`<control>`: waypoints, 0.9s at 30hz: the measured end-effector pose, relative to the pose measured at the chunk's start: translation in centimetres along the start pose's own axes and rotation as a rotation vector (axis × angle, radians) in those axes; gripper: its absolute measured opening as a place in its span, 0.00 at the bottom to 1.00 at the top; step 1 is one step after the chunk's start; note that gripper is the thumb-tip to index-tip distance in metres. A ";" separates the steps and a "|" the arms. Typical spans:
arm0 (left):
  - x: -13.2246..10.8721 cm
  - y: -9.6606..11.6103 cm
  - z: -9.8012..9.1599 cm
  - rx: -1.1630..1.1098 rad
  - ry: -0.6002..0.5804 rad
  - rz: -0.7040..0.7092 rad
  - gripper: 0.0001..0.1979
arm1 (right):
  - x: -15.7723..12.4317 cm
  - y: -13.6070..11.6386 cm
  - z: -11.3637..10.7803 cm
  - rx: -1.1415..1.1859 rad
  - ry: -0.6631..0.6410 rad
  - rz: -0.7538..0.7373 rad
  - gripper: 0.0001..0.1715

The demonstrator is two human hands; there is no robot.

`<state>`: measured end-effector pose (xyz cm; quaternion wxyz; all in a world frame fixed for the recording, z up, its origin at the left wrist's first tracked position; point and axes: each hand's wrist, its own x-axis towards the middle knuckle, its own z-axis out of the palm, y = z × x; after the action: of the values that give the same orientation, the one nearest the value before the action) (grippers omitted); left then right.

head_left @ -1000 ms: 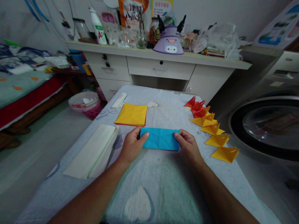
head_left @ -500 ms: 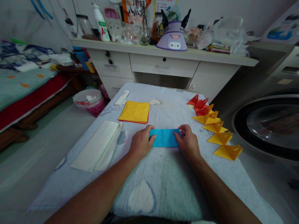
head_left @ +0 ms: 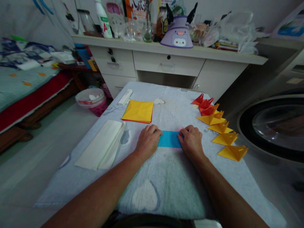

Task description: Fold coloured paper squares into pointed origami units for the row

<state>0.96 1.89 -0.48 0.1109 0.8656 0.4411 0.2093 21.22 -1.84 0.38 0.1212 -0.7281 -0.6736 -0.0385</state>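
Observation:
A blue sheet of origami paper (head_left: 169, 139), folded into a flat rectangle, lies in front of me on the cloth-covered table. My left hand (head_left: 149, 138) is closed at its left end, fingers curled over the paper. At the right end my right hand (head_left: 190, 138) grips the edge between thumb and bent fingers. Beyond my left hand lies a stack of square paper (head_left: 138, 111), yellow on top with red beneath. Folded yellow paper figures (head_left: 225, 138) and red paper figures (head_left: 206, 107) stand in a row to the right.
A folded whitish cloth or paper (head_left: 101, 144) lies at left, with a small white box (head_left: 125, 97) farther back. Behind the table stands a cabinet (head_left: 114, 60) bearing bottles, jars and a purple visor (head_left: 178, 33). A washing machine (head_left: 273, 123) is at right, a pink bin (head_left: 93, 101) at left.
My left hand has turned palm-down and slid inward over the blue paper, covering more of its left end. The right hand stays at the right end. The view has shifted slightly.

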 end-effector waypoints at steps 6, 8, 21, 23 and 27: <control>-0.2 -0.3 0.4 -0.085 -0.095 0.071 0.10 | -0.6 -1.1 0.6 0.117 -0.078 -0.154 0.11; -0.3 -0.1 0.2 -0.091 -0.104 0.067 0.07 | -0.9 -1.6 0.9 0.133 -0.053 -0.173 0.16; -0.9 -1.7 -0.6 -0.139 -0.140 -0.009 0.13 | -1.6 -1.8 0.8 0.055 -0.057 -0.128 0.34; -0.9 -1.9 -1.0 -0.147 -0.166 -0.021 0.13 | -1.3 -0.9 0.6 0.058 -0.084 -0.108 0.39; -0.8 -2.0 -1.9 -0.182 -0.231 -0.040 0.12 | -0.8 1.3 0.2 0.051 -0.145 -0.055 0.51</control>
<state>-1.74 2.46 0.21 0.2430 0.8613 0.4219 0.1450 22.39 -2.70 -0.13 0.0895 -0.7067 -0.7012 0.0282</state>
